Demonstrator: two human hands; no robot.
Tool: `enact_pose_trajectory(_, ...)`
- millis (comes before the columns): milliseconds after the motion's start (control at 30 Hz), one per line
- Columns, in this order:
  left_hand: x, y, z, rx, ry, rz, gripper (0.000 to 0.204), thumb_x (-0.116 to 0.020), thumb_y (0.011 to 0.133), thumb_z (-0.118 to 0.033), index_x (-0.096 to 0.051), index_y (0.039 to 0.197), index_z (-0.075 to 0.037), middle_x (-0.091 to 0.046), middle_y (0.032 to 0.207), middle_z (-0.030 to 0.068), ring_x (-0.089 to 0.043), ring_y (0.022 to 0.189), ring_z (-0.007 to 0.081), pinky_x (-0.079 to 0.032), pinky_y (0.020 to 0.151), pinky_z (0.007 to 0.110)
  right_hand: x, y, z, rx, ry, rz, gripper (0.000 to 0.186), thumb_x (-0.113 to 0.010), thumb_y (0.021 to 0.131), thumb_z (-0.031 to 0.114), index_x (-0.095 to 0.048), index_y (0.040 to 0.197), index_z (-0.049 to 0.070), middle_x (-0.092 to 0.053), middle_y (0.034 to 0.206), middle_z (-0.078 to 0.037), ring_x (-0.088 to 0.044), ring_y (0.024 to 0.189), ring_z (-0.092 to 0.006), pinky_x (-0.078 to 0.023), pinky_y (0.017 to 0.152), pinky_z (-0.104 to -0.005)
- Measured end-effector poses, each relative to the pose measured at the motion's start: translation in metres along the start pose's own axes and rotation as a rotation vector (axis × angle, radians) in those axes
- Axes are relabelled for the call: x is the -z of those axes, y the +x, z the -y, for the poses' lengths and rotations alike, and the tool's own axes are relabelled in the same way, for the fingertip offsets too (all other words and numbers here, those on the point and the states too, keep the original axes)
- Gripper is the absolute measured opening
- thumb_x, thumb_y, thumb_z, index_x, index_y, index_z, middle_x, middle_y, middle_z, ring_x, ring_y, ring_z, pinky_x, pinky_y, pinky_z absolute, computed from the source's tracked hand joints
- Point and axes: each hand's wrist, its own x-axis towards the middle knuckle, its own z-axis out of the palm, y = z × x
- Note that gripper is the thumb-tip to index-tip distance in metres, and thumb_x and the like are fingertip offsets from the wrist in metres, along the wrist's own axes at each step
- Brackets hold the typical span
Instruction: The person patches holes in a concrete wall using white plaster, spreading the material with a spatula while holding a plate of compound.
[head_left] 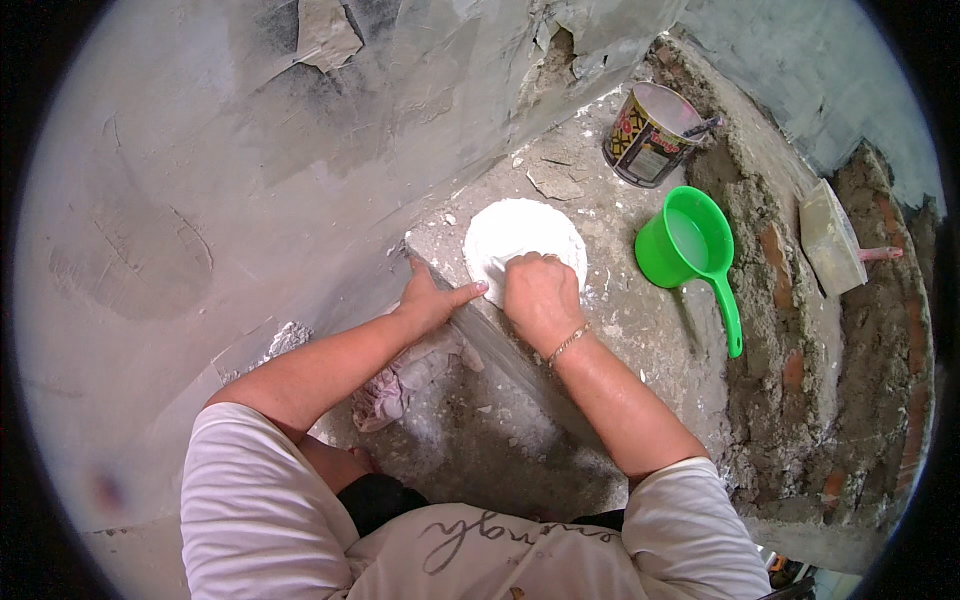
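**Working the white plaster on the ledge**

I am bent over a rough grey concrete ledge [640, 330] at the foot of a patchy, peeling wall [250, 150]. A round white mound of plaster [520, 235] lies on the ledge straight in front of me, and it looks smooth across its far side, so I judge the mixing fairly well along. The near edge, under my knuckles, is hidden from me, so I cannot say whether it is even all through.

My right hand [540, 295] is curled almost into a fist, pressing down on the near rim of the mound; whether a tool sits inside that fist I cannot tell. My left hand [432, 298] lies spread and flat on the ledge just beside the mound, gripping nothing, forefinger stretched toward my right hand.

A green scoop [690, 245] with pale liquid in it stands near on the right, a printed tin can [648, 135] beyond it, a crumpled rag [405, 380] below my left forearm.
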Motion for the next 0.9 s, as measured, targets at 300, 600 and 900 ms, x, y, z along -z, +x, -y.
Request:
enact_pose_trajectory(300,-0.004,-0.002,-0.001,-0.014,-0.028,-0.085,0.114,-0.085,0.061,-0.047,-0.023,0.136,0.012,-0.046,0.131,0.0264,-0.047,0.122,0.0330,-0.036,0.105,0.038,0.028,0.029,-0.042,-0.168,-0.033,-0.017,0.022,-0.055,0.079,0.020,-0.069,0.074,0.003,-0.068,0.080,-0.018,-0.066,0.075,-0.0325,-0.052,0.068,-0.0405)
enact_pose_trajectory(600,-0.001,0.004,0.011,-0.092,-0.071,-0.040,0.110,-0.082,0.065,-0.047,-0.022,0.136,0.012,-0.046,0.131,0.0257,-0.047,0.121,0.0316,-0.038,0.103,0.037,0.023,0.014,-0.039,-0.236,0.569,-0.007,0.014,-0.062,0.076,0.010,-0.069,0.083,-0.001,-0.068,0.082,-0.019,-0.067,0.079,-0.0330,-0.053,0.071,-0.0394)
enact_pose_trajectory(900,0.030,-0.014,0.001,-0.082,0.020,0.255,0.112,-0.071,0.076,-0.052,-0.008,0.141,0.015,-0.028,0.144,0.0296,-0.032,0.134,0.0327,-0.027,0.111,0.035,-0.001,0.015,-0.076,-0.506,2.316,0.270,0.024,-0.059,0.084,0.002,-0.059,0.107,-0.004,-0.067,0.095,-0.013,-0.067,0.079,-0.0228,-0.053,0.061,-0.0333)
